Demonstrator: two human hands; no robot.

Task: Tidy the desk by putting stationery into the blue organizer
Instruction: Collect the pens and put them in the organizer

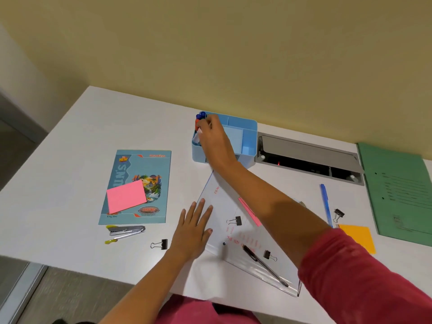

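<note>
The blue organizer (245,136) stands at the back of the white desk against the wall. My right hand (215,139) reaches over its left compartment, fingers closed around upright markers (200,118) with blue and orange caps. My left hand (194,228) lies flat and open on the desk, its fingers on the edge of a clear plastic folder (233,230). On the folder lie a black pen (264,265) and two black binder clips (236,221). A blue pen (326,204) lies to the right.
A teal notebook (140,169) with a pink sticky pad (126,196) lies at left, a stapler (126,230) and binder clip (160,244) below it. At right are a green file (402,192), an orange sticky pad (357,239), another clip (339,214) and a cable hatch (308,157).
</note>
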